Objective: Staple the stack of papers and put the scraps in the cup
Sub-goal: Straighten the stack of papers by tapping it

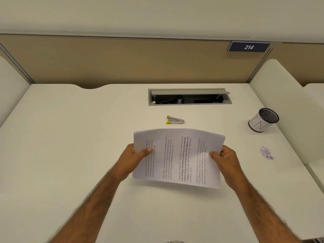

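Head view. Stack of papers [178, 156] held up off the table [87, 137], printed side up, text running sideways, the sheets bowed slightly.

Left hand [130, 158] grips the stack's left edge: thumb pressed on top, fingers curled beneath (hidden by the sheets). Right hand [226, 162] grips the right edge the same way, thumb on the top sheet.

Small stapler [175, 120], metal with yellow ends, lies on the table just beyond the far edge of the stack, untouched.

Mesh cup [263, 120] with a white paper label stands far right, well apart from the hands. Little heap of scraps [266, 153] lies on the table near it, on the nearer side.

Open cable hatch [189, 96] is sunk in the table beyond the stapler. Number plate "214" [249, 47] sits on the partition behind.
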Demonstrator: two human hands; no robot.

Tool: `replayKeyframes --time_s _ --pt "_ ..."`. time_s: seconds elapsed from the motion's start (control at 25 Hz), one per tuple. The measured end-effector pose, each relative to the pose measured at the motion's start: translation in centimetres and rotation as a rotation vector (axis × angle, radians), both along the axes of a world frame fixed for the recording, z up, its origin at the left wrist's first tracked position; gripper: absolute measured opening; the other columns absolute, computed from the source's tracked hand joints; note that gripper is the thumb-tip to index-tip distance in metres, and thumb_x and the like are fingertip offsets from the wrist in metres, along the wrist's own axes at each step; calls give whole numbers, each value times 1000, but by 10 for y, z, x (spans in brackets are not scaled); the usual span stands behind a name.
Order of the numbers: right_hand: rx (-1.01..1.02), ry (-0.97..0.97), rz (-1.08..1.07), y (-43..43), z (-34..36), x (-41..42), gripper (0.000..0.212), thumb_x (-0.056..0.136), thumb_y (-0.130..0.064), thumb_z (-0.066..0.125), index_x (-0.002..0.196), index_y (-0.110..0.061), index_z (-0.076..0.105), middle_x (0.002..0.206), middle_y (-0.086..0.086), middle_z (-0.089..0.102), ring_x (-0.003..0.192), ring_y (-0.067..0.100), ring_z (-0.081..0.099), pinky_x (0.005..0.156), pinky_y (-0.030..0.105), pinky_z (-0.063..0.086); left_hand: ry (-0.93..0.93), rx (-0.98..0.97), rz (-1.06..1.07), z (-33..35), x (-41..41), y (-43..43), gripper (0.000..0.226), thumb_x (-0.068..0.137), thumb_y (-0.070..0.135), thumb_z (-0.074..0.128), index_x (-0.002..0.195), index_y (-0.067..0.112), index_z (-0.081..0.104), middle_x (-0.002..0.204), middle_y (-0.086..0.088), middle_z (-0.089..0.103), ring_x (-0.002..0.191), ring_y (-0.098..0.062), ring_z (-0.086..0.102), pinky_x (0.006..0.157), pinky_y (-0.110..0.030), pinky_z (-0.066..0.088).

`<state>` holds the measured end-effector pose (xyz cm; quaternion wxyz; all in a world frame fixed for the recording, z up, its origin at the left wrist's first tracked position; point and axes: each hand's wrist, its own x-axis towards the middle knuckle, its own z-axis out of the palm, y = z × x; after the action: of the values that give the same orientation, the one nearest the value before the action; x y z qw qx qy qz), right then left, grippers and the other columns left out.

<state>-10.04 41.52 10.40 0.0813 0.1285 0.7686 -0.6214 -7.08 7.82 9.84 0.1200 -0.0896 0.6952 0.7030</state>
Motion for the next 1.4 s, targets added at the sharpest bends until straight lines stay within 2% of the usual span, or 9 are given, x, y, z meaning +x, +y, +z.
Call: replayKeyframes --time_s 0.12,0.28,0.6,0.88,1.04,1.12,1.24,1.32,1.4 --pt "-97 -105 45 8 12 -10 22 93 -5 57 103 -17 72 97 5 79 79 26 76 60 33 58 -141 166 -21 8 -6 -5 47 86 41 78 125 16 72 119 -12 78 106 -34 76 86 -43 63" --pt "-148 -216 35 12 17 -17 15 91 -5 59 94 -13 70 96 11 79 74 26 76 57 34 58 -283 365 73 5 -1 2 45 85 34 79 123 11 75 123 -17 76 107 -35 76 82 -43 63" --pt "-142 -322 40 17 8 -28 19 91 -4 59 109 -3 66 104 20 76 97 44 70 92 62 53 -392 436 139 -7 12 15 36 95 29 72 125 10 73 122 -17 76 105 -34 77 79 -42 64" --pt "-196 -443 55 17 -4 -40 20 92 -1 58 111 -1 64 107 23 75 89 41 73 74 50 60 -429 395 164 -17 11 15 34 100 29 68 127 10 71 119 -14 78 104 -33 77 81 -45 63" --pt "-160 -464 110 20 -8 -50 22 94 -3 56 114 -1 65 110 20 75 98 41 72 85 52 58 -411 377 160 -21 7 17 35 100 31 67 128 11 70 120 -15 77 106 -35 76 82 -48 63" --pt "-89 -443 154 19 -5 -58 21 96 -8 56 114 -5 67 110 15 76 99 36 72 88 48 57 -394 391 157 -22 4 18 36 100 32 67 129 12 70 121 -15 77 107 -36 76 82 -47 64" --pt "81 -434 209 17 7 -73 27 98 -34 62 103 -9 69 104 11 77 91 30 74 75 41 58 -378 404 167 -25 0 15 38 98 34 68 129 13 70 122 -14 77 107 -36 76 80 -45 64" --pt "327 -379 174 9 15 -88 42 95 -50 59 94 -9 67 94 12 75 82 30 72 68 37 55 -376 408 178 -28 -3 11 40 97 34 68 130 12 69 123 -15 77 108 -36 76 80 -46 64" --pt "691 -181 114 -5 18 -109 42 95 -54 55 80 -15 61 91 8 71 75 24 63 69 35 48 -378 414 181 -32 -5 8 41 96 34 69 131 12 69 123 -15 76 108 -36 76 81 -46 64"
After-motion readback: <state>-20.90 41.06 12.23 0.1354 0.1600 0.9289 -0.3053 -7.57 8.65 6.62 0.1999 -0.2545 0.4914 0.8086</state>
